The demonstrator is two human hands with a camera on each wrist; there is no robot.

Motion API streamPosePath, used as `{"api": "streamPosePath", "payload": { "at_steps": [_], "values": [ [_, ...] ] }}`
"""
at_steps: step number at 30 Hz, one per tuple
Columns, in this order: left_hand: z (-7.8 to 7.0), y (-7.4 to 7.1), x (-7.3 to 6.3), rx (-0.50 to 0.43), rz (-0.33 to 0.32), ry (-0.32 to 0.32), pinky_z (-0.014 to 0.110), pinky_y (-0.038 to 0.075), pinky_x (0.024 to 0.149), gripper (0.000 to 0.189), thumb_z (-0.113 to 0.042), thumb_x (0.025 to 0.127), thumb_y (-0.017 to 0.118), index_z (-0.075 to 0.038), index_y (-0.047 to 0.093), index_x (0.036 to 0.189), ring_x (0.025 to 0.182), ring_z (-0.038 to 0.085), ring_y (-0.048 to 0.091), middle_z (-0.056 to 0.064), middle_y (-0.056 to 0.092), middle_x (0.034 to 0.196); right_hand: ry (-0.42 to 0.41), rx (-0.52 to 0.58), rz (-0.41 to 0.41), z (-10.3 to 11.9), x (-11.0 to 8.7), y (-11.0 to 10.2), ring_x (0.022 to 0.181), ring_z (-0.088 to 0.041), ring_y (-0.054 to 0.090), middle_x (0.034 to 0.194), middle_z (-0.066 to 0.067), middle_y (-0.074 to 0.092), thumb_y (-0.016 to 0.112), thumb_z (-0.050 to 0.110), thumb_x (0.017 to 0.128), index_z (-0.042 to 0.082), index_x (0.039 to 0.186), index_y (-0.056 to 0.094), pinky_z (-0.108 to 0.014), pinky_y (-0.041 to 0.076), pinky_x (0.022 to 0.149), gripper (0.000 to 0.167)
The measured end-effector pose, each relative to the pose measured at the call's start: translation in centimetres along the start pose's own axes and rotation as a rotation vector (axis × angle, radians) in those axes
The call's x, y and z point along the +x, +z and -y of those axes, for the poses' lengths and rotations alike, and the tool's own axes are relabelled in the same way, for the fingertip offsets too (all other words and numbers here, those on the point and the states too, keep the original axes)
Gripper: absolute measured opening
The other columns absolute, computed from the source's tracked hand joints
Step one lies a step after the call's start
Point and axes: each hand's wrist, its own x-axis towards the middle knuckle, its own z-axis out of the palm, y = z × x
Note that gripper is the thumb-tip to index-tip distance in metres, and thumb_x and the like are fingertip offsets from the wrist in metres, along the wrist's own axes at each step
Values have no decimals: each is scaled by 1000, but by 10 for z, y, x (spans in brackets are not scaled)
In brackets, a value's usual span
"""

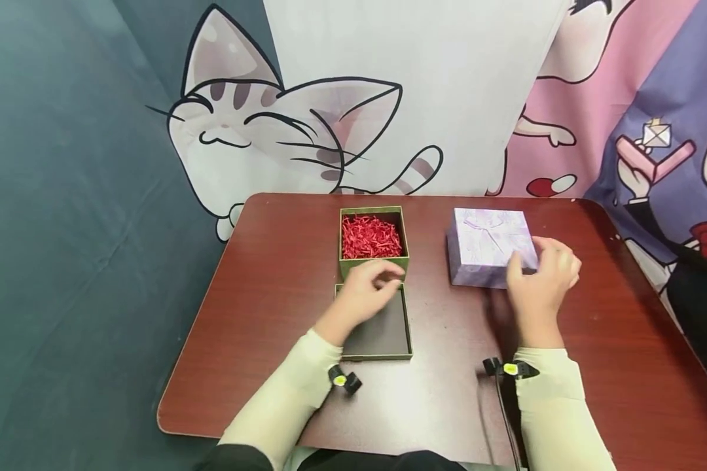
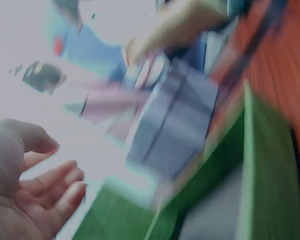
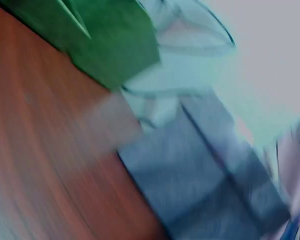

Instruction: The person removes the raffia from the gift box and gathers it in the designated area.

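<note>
My right hand is at the near right corner of a lidded purple gift box, thumb and fingers apart. The box has a printed ribbon pattern on top and shows blurred in the right wrist view. My left hand, its fingers loosely bent and holding nothing, hovers where a green box and its lid meet. That open green box contains red shredded paper. Its lid lies inner side up just in front, dark grey inside, partly covered by my left hand.
Both boxes stand on the far half of a reddish-brown table. Behind its far edge hangs a cloth backdrop with cartoon figures. A black cable trails from the right wrist camera down over the near edge.
</note>
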Motion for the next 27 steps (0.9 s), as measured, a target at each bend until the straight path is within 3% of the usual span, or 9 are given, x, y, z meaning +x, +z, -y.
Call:
{"api": "streamPosePath", "payload": {
  "at_steps": [2, 5, 7, 9, 14, 21, 27],
  "values": [
    [-11, 27, 18, -92, 75, -75, 19, 57, 83, 22, -6, 94, 72, -7, 74, 116, 95, 11, 71, 7, 74, 112, 230, -42, 60, -20, 2, -6, 121, -42, 50, 127, -20, 63, 71, 24, 91, 5, 129, 67, -52, 33, 106, 43],
    [-16, 68, 43, -183, 92, -135, 19, 56, 89, 27, -5, 96, 71, -6, 73, 123, 105, 19, 73, 12, 72, 122, 565, 135, 148, -39, 0, -7, 118, -26, 56, 126, -12, 66, 69, 26, 97, 4, 141, 62, -32, 41, 104, 50],
    [-16, 90, 57, -195, 58, -173, 22, 56, 94, 34, -6, 96, 70, -4, 69, 130, 113, 25, 71, 17, 69, 130, 727, 290, 164, -44, -2, -4, 108, -14, 60, 117, -2, 69, 68, 25, 99, 2, 142, 61, -22, 46, 95, 49],
    [-15, 107, 68, -154, 27, -253, 25, 54, 99, 45, -13, 97, 70, -5, 62, 141, 121, 28, 67, 18, 65, 137, 817, 425, 155, -44, -3, -2, 99, -8, 61, 107, 5, 70, 69, 24, 99, -1, 138, 64, -17, 48, 86, 46],
    [-17, 127, 87, -54, 26, -460, 29, 47, 110, 64, -29, 99, 70, -6, 49, 154, 133, 24, 60, 14, 60, 146, 812, 506, 137, -42, -5, 0, 87, -4, 62, 96, 12, 72, 71, 19, 98, -4, 130, 69, -16, 51, 77, 39],
    [-21, 126, 89, 63, 46, -487, 36, 37, 119, 64, -39, 101, 65, -10, 49, 156, 144, 24, 47, 8, 52, 156, 694, 464, 125, -42, -6, 2, 88, -4, 64, 98, 13, 72, 71, 14, 97, -6, 129, 70, -14, 50, 79, 37],
    [-23, 122, 91, 89, 67, -458, 36, 35, 120, 66, -43, 103, 61, -13, 43, 159, 147, 22, 43, 7, 47, 160, 652, 465, 112, -35, -3, -1, 79, -4, 64, 97, 10, 73, 71, 14, 97, -2, 129, 70, -15, 51, 72, 36]
  ]
}}
